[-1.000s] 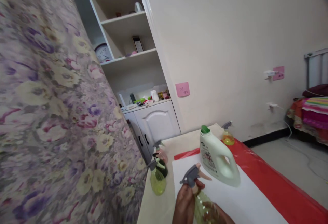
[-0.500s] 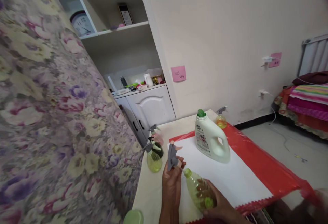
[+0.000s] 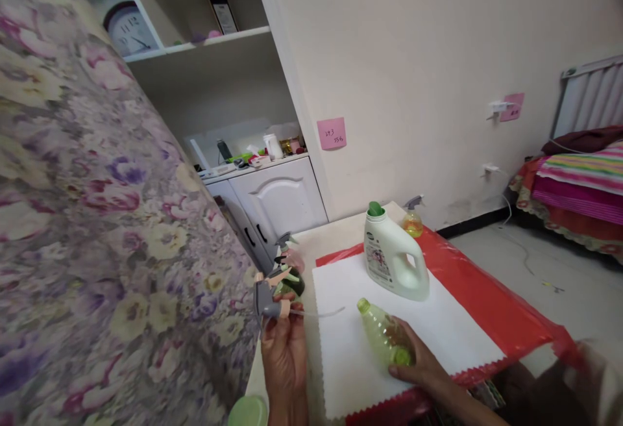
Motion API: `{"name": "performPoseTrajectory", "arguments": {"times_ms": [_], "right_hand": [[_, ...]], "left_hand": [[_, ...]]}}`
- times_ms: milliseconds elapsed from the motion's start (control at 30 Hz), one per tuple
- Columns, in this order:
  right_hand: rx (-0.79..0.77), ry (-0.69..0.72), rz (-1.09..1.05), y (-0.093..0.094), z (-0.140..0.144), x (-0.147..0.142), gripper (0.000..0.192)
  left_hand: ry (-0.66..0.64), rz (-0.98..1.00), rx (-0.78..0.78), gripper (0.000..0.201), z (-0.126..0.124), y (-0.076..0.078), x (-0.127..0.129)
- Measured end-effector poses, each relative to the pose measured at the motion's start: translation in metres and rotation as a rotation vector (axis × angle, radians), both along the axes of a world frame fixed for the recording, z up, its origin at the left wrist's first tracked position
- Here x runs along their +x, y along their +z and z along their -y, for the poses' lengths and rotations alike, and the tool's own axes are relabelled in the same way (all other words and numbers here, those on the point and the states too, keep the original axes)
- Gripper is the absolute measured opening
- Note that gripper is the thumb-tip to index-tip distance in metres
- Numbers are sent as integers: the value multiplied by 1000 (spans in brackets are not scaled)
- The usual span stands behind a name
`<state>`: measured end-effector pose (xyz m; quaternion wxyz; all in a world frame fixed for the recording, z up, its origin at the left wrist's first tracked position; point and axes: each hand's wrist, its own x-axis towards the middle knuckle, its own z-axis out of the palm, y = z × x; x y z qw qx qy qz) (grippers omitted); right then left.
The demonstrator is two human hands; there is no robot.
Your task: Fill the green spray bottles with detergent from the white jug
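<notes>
In my left hand [image 3: 285, 348] is a grey and peach trigger spray head [image 3: 270, 299], its thin clear dip tube [image 3: 321, 313] pointing right over the white sheet. My right hand [image 3: 413, 358] grips a see-through yellow-green spray bottle [image 3: 377, 328] near its base. That bottle is tilted, its uncapped neck towards the left, apart from the tube's tip. Behind it a pale green detergent jug [image 3: 392, 257] stands upright with a green piece in its mouth.
Several spray bottles, one of them pinkish [image 3: 293, 258], stand at the table's left edge, partly hidden by the spray head. An amber spray bottle [image 3: 413, 223] is at the back corner. A green lid [image 3: 248, 411] lies at front left. Red plastic [image 3: 487, 309] borders the white sheet [image 3: 341, 361]. A floral curtain [image 3: 121, 218] hangs left.
The spray head has moved left in my left hand, and its dip tube has come fully out of the bottle neck. The bottle stays tilted in my right hand. The view has shifted slightly.
</notes>
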<state>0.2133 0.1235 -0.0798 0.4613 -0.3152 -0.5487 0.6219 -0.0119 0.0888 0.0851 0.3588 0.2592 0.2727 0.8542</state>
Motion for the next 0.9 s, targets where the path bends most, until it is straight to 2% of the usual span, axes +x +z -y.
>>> {"name": "performPoseTrajectory", "arguments": {"times_ms": [100, 200, 400, 500, 567, 633, 733, 800, 900], "right_hand": [[-28, -44, -23, 4, -4, 8, 94], [-37, -44, -34, 8, -6, 16, 86], [-62, -57, -78, 3, -6, 20, 84], [-55, -69, -119, -5, -6, 19, 86], [-38, -58, -126, -9, -7, 18, 90], [-30, -43, -124, -11, -8, 17, 92], [-26, -30, -140, -11, -9, 17, 93], [-9, -29, -143, -9, -9, 19, 92], [37, -29, -40, 0, -9, 23, 88]], "left_hand": [[74, -107, -109, 34, 0, -4, -4], [130, -382, -327, 36, -4, -16, -4], [189, -1179, -443, 28, -18, -48, 3], [234, -1628, -677, 36, -26, -61, 8], [234, -1810, -860, 39, -32, -69, 10], [225, -1859, -971, 36, -37, -77, 9], [209, -1879, -1059, 34, -43, -90, 7], [189, -1896, -1088, 36, -44, -96, 6], [161, -1914, -1091, 45, -42, -98, 6]]}}
